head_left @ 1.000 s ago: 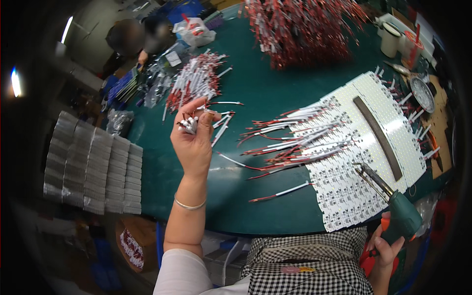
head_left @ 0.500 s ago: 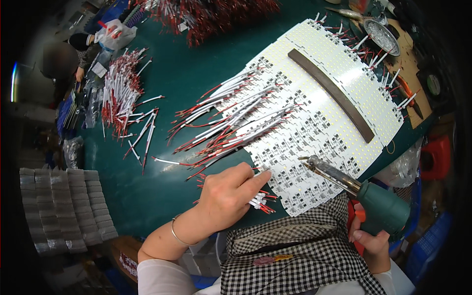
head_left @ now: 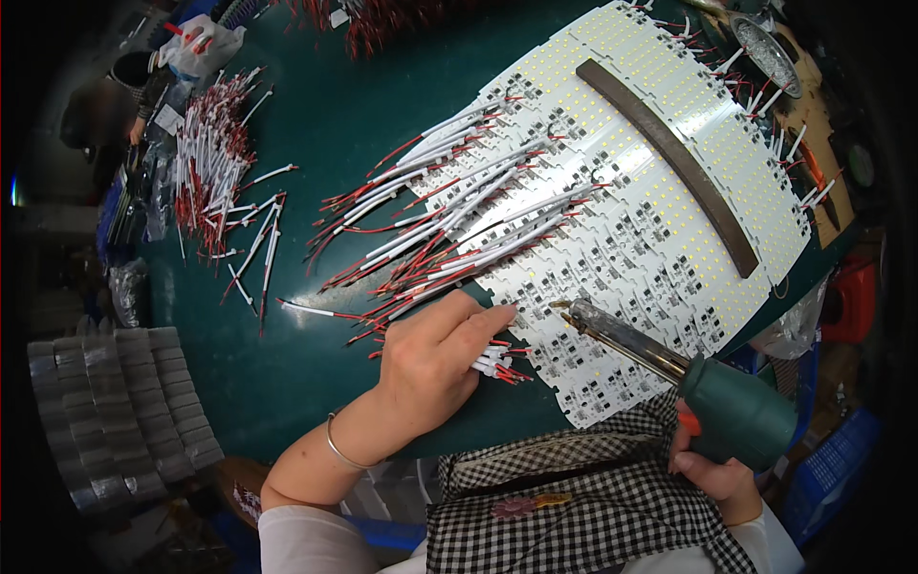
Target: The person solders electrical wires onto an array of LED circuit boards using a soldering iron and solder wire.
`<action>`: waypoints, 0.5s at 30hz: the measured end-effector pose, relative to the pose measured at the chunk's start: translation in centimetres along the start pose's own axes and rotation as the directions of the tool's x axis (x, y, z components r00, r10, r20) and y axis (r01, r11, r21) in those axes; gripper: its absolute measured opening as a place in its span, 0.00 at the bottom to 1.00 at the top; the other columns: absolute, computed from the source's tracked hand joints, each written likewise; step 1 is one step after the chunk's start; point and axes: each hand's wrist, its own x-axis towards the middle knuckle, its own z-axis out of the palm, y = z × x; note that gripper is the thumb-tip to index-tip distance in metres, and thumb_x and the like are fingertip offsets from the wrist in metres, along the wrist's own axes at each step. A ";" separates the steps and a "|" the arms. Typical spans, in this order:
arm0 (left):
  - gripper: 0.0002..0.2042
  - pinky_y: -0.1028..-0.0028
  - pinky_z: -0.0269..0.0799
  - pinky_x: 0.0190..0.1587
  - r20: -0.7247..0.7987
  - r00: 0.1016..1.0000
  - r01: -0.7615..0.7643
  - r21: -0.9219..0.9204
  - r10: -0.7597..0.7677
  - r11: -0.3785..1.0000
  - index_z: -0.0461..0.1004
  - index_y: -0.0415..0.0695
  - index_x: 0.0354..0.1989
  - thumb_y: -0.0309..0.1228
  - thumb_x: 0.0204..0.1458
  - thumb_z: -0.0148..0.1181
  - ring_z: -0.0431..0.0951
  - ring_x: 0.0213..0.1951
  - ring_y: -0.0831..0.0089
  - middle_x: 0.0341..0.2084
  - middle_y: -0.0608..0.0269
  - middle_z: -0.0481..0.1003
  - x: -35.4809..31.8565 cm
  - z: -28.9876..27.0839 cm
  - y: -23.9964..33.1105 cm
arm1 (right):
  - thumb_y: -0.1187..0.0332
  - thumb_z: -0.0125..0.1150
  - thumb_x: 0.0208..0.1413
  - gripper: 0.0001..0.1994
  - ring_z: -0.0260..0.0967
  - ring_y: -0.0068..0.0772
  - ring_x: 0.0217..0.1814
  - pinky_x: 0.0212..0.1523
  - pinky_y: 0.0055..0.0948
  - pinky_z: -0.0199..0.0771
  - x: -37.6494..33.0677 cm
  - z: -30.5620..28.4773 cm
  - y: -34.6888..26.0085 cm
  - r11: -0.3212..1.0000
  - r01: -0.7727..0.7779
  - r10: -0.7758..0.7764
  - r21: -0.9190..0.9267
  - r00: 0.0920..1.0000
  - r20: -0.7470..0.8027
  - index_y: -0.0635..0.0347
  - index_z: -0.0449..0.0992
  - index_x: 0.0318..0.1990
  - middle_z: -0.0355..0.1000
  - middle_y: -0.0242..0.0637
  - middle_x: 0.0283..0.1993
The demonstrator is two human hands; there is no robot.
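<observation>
On green table [head_left: 316, 143]: white bag [head_left: 206, 43], top left.

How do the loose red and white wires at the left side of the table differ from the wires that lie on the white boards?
The loose red-and-white wires lie piled on the bare green table, away from both hands. The wires on the white LED circuit boards fan out in rows, reaching off the boards' edge, near the left hand. Both share red and white colouring.

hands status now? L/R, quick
Left hand: closed on a small bundle of red-and-white wires, forefinger pressed to the LED boards.
Right hand: closed on the green soldering iron.
</observation>
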 end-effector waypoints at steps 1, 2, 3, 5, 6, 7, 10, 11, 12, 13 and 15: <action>0.28 0.73 0.76 0.28 -0.007 1.000 0.015 -0.019 -0.015 1.000 0.82 0.40 0.44 0.10 0.27 0.62 0.80 0.27 0.67 0.27 0.58 0.77 0.0 0.0 -0.1 | 0.79 0.65 0.50 0.31 0.70 0.30 0.24 0.27 0.28 0.75 0.1 0.1 0.0 1.000 -0.003 0.003 0.002 1.000 0.004 0.70 0.64 0.63 0.70 0.40 0.28; 0.28 0.73 0.76 0.28 -0.006 1.000 0.021 -0.020 -0.021 1.000 0.82 0.40 0.44 0.10 0.27 0.62 0.80 0.27 0.67 0.27 0.58 0.77 -0.1 0.1 -0.1 | 0.79 0.64 0.50 0.31 0.70 0.30 0.25 0.27 0.28 0.75 0.2 0.2 0.0 0.999 -0.001 0.001 -0.033 1.000 0.004 0.69 0.64 0.64 0.71 0.40 0.29; 0.28 0.73 0.76 0.28 -0.005 1.000 0.024 -0.047 -0.025 0.999 0.82 0.40 0.44 0.10 0.27 0.62 0.80 0.28 0.67 0.28 0.58 0.77 0.0 0.2 -0.2 | 0.80 0.63 0.51 0.30 0.70 0.30 0.25 0.28 0.29 0.75 0.3 0.4 0.0 0.998 -0.001 0.002 -0.070 1.000 0.001 0.67 0.64 0.64 0.71 0.40 0.29; 0.28 0.73 0.77 0.29 -0.004 0.999 0.032 -0.076 -0.032 0.997 0.82 0.40 0.44 0.10 0.27 0.62 0.80 0.29 0.67 0.28 0.58 0.77 -0.1 0.3 -0.3 | 0.75 0.66 0.46 0.19 0.73 0.34 0.30 0.34 0.34 0.75 0.8 1.4 -1.3 0.979 -0.205 0.204 -0.001 0.974 -0.095 0.61 0.72 0.49 0.74 0.35 0.29; 0.28 0.73 0.77 0.30 -0.001 0.999 0.042 -0.070 -0.042 0.997 0.82 0.40 0.44 0.10 0.27 0.62 0.80 0.29 0.67 0.28 0.59 0.77 0.0 0.2 -0.2 | 0.71 0.69 0.41 0.09 0.75 0.38 0.35 0.40 0.39 0.74 0.9 1.7 -1.8 0.918 -0.389 0.398 0.084 0.900 -0.179 0.55 0.81 0.33 0.77 0.30 0.30; 0.28 0.73 0.77 0.30 0.000 0.999 0.052 -0.063 -0.052 0.997 0.81 0.40 0.44 0.10 0.27 0.62 0.80 0.29 0.67 0.27 0.59 0.76 0.1 0.2 0.0 | 0.71 0.69 0.41 0.09 0.75 0.38 0.35 0.40 0.39 0.74 0.7 1.8 -1.6 0.916 -0.392 0.401 0.083 0.898 -0.181 0.55 0.81 0.33 0.77 0.30 0.30; 0.28 0.74 0.76 0.31 0.023 0.996 0.089 -0.060 -0.088 0.994 0.81 0.40 0.44 0.09 0.27 0.62 0.80 0.30 0.67 0.28 0.59 0.76 0.3 -0.1 0.3 | 0.72 0.68 0.38 0.12 0.77 0.38 0.35 0.39 0.38 0.76 0.7 1.8 -0.5 0.928 -0.282 0.243 -0.243 0.954 -0.177 0.55 0.82 0.35 0.77 0.31 0.31; 0.28 0.74 0.76 0.31 0.022 0.996 0.092 -0.059 -0.091 0.994 0.81 0.40 0.44 0.09 0.27 0.62 0.80 0.30 0.67 0.28 0.59 0.76 0.2 0.0 0.3 | 0.72 0.68 0.37 0.13 0.77 0.38 0.34 0.39 0.37 0.77 1.0 1.7 -0.3 0.945 -0.245 0.219 -0.216 0.966 -0.136 0.55 0.82 0.36 0.78 0.31 0.31; 0.28 0.74 0.76 0.31 0.022 0.996 0.092 -0.066 -0.090 0.994 0.81 0.40 0.45 0.09 0.27 0.62 0.80 0.30 0.67 0.28 0.59 0.76 0.1 0.0 0.2 | 0.73 0.68 0.36 0.15 0.77 0.38 0.34 0.38 0.37 0.77 1.3 1.6 -0.2 0.959 -0.211 0.195 -0.190 0.976 -0.098 0.55 0.82 0.38 0.79 0.32 0.32; 0.28 0.74 0.76 0.31 0.023 0.996 0.091 -0.073 -0.089 0.993 0.81 0.40 0.45 0.09 0.27 0.62 0.80 0.30 0.67 0.28 0.59 0.76 0.0 0.1 0.1 | 0.73 0.68 0.36 0.15 0.77 0.38 0.34 0.38 0.37 0.77 1.5 1.7 -0.4 0.958 -0.212 0.196 -0.192 0.976 -0.097 0.55 0.82 0.38 0.79 0.32 0.32; 0.28 0.74 0.76 0.30 0.011 0.996 0.090 -0.079 -0.089 0.993 0.81 0.40 0.45 0.09 0.27 0.62 0.79 0.29 0.67 0.28 0.59 0.76 -0.1 0.3 0.1 | 0.73 0.67 0.36 0.15 0.78 0.39 0.32 0.37 0.35 0.78 2.1 2.1 -0.9 0.956 -0.221 0.192 -0.195 0.969 -0.157 0.55 0.82 0.38 0.79 0.33 0.32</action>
